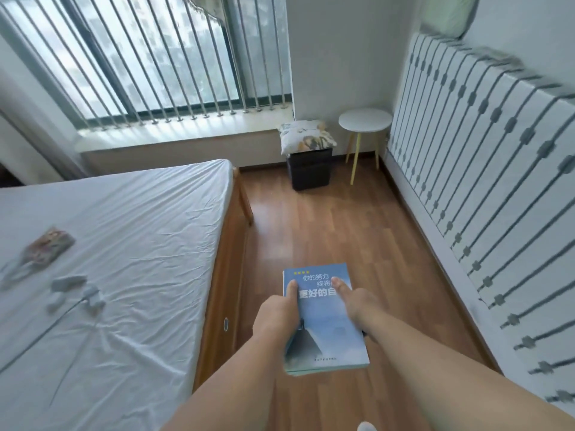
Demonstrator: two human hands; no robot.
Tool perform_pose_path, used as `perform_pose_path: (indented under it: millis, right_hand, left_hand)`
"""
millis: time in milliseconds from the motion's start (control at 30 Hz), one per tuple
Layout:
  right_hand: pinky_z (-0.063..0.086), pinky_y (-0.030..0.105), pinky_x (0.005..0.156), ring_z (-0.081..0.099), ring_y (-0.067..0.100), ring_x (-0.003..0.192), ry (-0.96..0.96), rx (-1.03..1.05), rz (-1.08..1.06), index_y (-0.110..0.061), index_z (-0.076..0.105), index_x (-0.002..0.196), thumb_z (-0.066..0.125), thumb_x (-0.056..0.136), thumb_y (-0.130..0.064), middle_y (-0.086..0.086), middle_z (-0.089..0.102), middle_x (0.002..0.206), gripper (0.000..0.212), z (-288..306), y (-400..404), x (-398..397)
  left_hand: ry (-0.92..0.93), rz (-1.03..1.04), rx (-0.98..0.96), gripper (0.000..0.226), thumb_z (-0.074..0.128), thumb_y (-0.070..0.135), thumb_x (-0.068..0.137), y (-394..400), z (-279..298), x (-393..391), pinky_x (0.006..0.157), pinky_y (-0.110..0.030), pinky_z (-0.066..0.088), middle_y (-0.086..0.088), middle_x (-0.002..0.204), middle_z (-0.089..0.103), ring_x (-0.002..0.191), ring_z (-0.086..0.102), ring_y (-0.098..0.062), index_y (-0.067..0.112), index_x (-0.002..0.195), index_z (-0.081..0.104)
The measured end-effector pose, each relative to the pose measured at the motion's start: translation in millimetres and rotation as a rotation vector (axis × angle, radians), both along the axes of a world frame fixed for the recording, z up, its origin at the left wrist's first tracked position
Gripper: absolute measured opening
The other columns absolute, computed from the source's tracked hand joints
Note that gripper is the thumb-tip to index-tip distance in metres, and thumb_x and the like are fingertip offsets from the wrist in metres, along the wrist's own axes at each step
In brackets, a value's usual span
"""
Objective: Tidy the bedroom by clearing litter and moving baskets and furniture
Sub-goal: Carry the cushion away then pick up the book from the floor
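Observation:
A blue book (325, 325) with white lettering on its cover is held flat over the wooden floor, between the bed and the wall. My left hand (277, 312) grips its left edge with the thumb on the cover. My right hand (354, 301) grips its right edge, thumb also on top. More thin books or pages show under it at the near edge. On the bed (130, 244), at the left, lie a small colourful packet (49, 245) and some blurred white scraps and a cable (77, 295).
A black storage box (308, 169) with a patterned cushion (306, 136) on top stands by the window wall. A round white side table (364, 122) with yellow legs stands in the corner. A striped white mattress (485, 169) leans along the right wall. Wooden floor (342, 219) lies ahead.

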State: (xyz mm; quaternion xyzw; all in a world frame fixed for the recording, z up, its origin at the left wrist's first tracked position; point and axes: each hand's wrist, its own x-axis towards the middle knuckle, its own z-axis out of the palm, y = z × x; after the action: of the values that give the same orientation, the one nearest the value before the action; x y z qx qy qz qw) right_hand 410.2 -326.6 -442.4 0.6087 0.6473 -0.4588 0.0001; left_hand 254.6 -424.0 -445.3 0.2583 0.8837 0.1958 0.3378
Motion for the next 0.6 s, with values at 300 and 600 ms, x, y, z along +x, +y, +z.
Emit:
perform_pose_path:
  millis: [300, 600]
  right_hand:
    - [0.04, 0.032, 0.074, 0.06, 0.027, 0.088, 0.048, -0.005, 0.051, -0.005, 0.067, 0.104, 0.03, 0.086, -0.079, 0.01, 0.065, 0.092, 0.084, 1, 122, -28]
    - [0.039, 0.032, 0.077, 0.056, 0.027, 0.086, 0.031, 0.02, -0.035, -0.004, 0.066, 0.095, 0.031, 0.088, -0.076, 0.01, 0.063, 0.09, 0.081, -8, 228, -106]
  left_hand:
    - [0.051, 0.046, -0.024, 0.073, 0.019, 0.076, 0.087, 117, 16, -27, 0.064, -0.032, 0.042, -0.001, 0.08, 0.065, 0.073, 0.061, -0.019, 0.017, 0.079, 0.063]
    - [0.005, -0.031, -0.002, 0.07, 0.021, 0.073, 0.088, 236, 0, -111, 0.062, -0.031, 0.041, 0.002, 0.077, 0.066, 0.072, 0.061, -0.015, 0.019, 0.078, 0.064]
